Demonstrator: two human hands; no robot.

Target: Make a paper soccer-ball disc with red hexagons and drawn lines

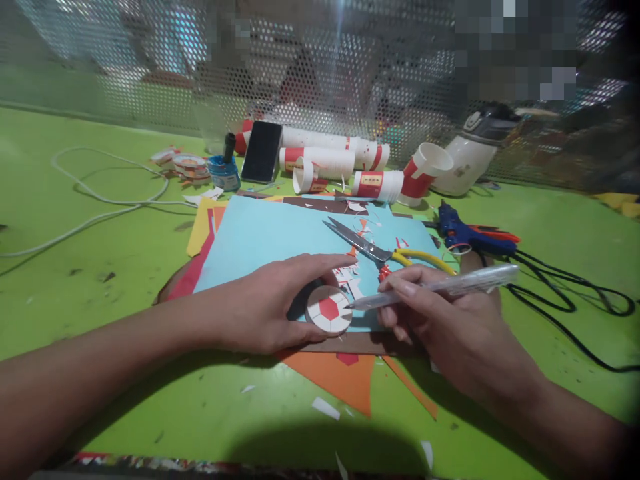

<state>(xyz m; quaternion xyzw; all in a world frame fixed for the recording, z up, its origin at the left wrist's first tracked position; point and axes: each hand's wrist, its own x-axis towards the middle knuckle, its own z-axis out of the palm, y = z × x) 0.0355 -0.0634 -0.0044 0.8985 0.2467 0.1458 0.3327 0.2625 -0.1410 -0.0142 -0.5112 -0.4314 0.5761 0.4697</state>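
My left hand [270, 303] curls around a small round paper disc [329, 309] with a red hexagon at its centre, thumb and fingers pinning it on the light blue paper sheet [270, 233]. My right hand [435, 313] grips a clear pen [450, 287], and the pen's tip touches the right edge of the disc. Yellow-handled scissors [373, 248] lie on the blue sheet just beyond both hands.
Orange, red, yellow and brown paper sheets [345, 377] lie under the blue one on the green table [100, 280]. At the back are several red-and-white paper cups [377, 183], a phone [262, 151], a blue ink bottle [225, 171], a blue glue gun [463, 233] with black cord, a white cable [100, 197], and a mesh screen.
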